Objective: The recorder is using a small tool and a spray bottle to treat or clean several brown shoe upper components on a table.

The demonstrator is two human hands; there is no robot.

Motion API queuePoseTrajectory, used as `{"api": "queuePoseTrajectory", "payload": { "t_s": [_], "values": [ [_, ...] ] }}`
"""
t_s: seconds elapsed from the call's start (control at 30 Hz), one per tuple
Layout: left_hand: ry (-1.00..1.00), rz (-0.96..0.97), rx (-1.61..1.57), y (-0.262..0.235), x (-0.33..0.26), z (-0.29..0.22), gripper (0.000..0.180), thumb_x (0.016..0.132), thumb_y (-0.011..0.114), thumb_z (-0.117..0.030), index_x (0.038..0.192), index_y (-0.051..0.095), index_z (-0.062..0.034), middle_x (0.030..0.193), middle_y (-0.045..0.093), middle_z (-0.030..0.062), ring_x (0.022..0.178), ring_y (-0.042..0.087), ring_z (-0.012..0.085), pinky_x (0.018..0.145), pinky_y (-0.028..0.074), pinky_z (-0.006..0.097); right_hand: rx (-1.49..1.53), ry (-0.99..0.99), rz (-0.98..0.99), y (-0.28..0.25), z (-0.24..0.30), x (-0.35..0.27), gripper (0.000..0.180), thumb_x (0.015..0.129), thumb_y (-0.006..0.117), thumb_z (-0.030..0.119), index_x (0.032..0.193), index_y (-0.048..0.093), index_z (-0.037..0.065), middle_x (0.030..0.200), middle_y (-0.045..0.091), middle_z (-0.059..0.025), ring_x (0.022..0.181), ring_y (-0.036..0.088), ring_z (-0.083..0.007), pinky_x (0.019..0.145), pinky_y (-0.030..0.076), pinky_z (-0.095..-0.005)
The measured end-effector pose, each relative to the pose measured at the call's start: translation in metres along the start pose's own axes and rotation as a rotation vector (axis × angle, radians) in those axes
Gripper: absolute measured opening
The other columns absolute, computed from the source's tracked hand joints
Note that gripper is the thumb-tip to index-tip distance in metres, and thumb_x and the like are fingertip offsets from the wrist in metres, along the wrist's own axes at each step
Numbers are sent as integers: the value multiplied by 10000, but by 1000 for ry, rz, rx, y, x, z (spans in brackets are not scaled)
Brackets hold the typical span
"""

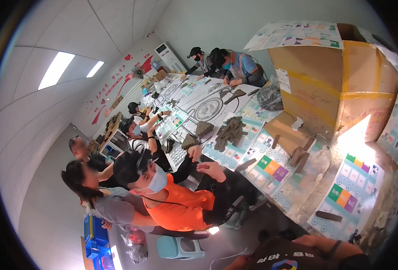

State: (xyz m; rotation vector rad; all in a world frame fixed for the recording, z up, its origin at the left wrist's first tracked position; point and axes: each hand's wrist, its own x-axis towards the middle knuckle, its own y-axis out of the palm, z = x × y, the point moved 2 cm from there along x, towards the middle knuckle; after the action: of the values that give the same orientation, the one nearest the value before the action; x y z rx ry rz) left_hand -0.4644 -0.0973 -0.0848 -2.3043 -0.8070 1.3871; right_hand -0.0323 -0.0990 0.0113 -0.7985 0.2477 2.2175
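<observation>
At the lower right, a hand and bare forearm with a dark band at the wrist, seemingly my right hand (315, 243), lie against a dark garment (271, 254) with a coloured print. Its fingers are too indistinct to read. A bit of bare skin, perhaps my left hand (237, 263) or forearm, shows at the lower edge, with no fingers clear. Nearest to the right hand is a short dark strip (328, 216) lying on a printed sheet (343, 198) on the table. Further along are brown blocks (299, 158) and a heap of dark brown pieces (230, 132).
A large taped cardboard box (307, 90) stands on the table's right. A large line drawing with wheels (208, 109) covers the middle. A person in an orange top (176, 204) raises both hands beside the table; several others are around it. A pale blue stool (178, 247) stands on the floor.
</observation>
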Motion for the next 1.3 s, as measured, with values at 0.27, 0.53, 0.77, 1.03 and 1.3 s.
{"api": "queuePoseTrajectory", "payload": {
  "t_s": [0.27, 0.53, 0.77, 1.03, 1.3],
  "values": [
    [229, -21, 265, 17, 24, -54, 493, 999, 548, -457, 1367, 625, -136, 1218, 724, 136, 1115, 689, 365, 971, 539, 452, 310, 40, -131, 36, -56, -86, 561, 1087, 408, 505, 1365, 654, 84, 1367, 663, -151, 1279, 609, -276, 1141, 412, -398],
    [142, -191, 169, -140, -33, -172, 651, 939, 700, -464, 1426, 535, -65, 1181, 698, 231, 1133, 665, 372, 989, 510, 491, 368, -66, -191, 66, -93, -91, 734, 1024, 462, 643, 1330, 645, 1, 1309, 695, -150, 1211, 629, -296, 1100, 441, -410],
    [896, -1383, 1018, -290, -57, -383, 736, 922, 660, -564, 1420, 527, -39, 1338, 581, 272, 1237, 541, 499, 1042, 440, 603, 292, 85, -580, 86, -90, -153, 611, 996, 552, 594, 1359, 664, 115, 1282, 703, -161, 1217, 651, -320, 1060, 484, -410],
    [422, -463, -57, -226, 34, -287, 526, 910, 765, -351, 1295, 652, -12, 1095, 737, 180, 1022, 716, 305, 920, 548, 389, 425, 433, -1078, 107, -111, -186, 416, 866, 737, 346, 1186, 743, 81, 1128, 746, -163, 1051, 719, -302, 932, 557, -398],
    [588, 70, 357, -94, 113, -174, 662, 921, 685, -551, 1374, 621, -71, 1326, 656, 190, 1205, 637, 359, 1014, 514, 477, 142, 499, -1464, 80, -164, -180, 297, 820, 763, 207, 1027, 741, -4, 987, 746, -190, 924, 730, -333, 827, 572, -430]
  ]
}}
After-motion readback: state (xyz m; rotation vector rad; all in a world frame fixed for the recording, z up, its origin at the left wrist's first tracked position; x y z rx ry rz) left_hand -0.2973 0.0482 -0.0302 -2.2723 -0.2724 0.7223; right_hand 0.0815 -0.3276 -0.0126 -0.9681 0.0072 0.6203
